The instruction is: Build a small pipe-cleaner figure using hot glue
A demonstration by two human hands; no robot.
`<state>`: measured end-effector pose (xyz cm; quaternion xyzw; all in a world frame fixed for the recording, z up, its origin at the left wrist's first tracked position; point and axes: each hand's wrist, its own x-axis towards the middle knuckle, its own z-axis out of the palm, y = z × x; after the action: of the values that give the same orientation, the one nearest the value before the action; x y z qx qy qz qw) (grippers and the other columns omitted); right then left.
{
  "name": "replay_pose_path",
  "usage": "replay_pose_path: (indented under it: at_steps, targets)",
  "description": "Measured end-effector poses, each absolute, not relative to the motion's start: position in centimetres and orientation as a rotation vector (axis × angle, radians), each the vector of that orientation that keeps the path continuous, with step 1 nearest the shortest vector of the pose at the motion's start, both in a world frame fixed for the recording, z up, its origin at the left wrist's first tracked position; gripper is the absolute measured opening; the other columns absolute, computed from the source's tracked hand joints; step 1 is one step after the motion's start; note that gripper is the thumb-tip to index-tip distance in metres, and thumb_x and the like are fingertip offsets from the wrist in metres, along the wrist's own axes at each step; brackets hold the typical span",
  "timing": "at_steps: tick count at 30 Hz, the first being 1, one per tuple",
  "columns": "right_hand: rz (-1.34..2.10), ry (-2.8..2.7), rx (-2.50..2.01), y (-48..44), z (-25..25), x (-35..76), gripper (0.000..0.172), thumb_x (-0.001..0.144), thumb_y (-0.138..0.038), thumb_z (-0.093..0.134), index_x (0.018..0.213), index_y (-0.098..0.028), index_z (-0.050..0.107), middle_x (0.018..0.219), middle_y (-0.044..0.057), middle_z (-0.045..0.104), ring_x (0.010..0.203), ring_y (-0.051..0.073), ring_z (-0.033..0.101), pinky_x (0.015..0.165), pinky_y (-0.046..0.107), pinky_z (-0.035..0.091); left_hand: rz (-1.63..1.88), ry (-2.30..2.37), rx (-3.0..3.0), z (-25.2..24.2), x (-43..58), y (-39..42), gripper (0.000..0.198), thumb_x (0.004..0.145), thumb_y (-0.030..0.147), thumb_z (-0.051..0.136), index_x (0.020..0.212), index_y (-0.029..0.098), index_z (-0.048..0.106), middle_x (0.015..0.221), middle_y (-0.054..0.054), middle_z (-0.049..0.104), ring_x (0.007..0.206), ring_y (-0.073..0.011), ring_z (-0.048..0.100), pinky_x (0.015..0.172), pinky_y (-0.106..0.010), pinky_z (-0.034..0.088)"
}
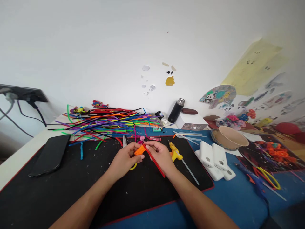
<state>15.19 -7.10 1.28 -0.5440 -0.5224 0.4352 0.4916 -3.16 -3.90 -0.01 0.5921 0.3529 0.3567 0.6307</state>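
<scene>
My left hand [127, 158] is closed around a small orange piece [140, 150], its thumb and fingers pinching it; its exact kind is hard to make out. Held in my right hand [160, 155] is a red pipe cleaner [156, 163], which slants down toward me under the palm, its upper end touching the orange piece. Both hands meet above the black mat [105, 190]. Scissors [124, 141] lie partly hidden behind my left hand, a yellow handle showing below it. Just right of my right hand rests a yellow glue gun [175, 151] with a clear glue stick in it.
Many coloured pipe cleaners [107, 122] are heaped along the wall. A phone [50, 155] lies at left. White boxy devices [206, 154], a bowl [229, 137] and a blue glue gun [257, 187] are at right. A black bottle [175, 110] leans at the back.
</scene>
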Motion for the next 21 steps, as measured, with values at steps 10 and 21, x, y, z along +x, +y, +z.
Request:
replay_pose_path:
  at_steps: [10, 21]
  targets:
    - [1.028, -1.264, -1.295, -7.24, 0.81, 14.96, 0.029, 0.088, -0.043, 0.073, 0.102, -0.019, 0.08, 0.063, -0.002, 0.059, 0.055, 0.013, 0.046, 0.054, 0.025, 0.035, 0.817, 0.814, 1.37, 0.02, -3.24, -3.87, 0.029, 0.077, 0.034, 0.083, 0.098, 0.02, 0.067, 0.081, 0.0, 0.073, 0.073, -0.0185, 0.07, 0.071, -0.03, 0.055]
    - [1.112, -1.084, -1.247, -7.73, 1.37, 14.9, 0.049, 0.088, -0.06, 0.07, 0.107, -0.015, 0.075, 0.051, -0.006, 0.047, 0.045, 0.01, 0.035, 0.043, 0.023, 0.022, 0.923, 0.548, 0.816, 0.78, -4.03, -3.18, 0.033, 0.085, 0.041, 0.081, 0.1, 0.013, 0.071, 0.097, -0.012, 0.078, 0.075, -0.0191, 0.074, 0.067, -0.027, 0.057]
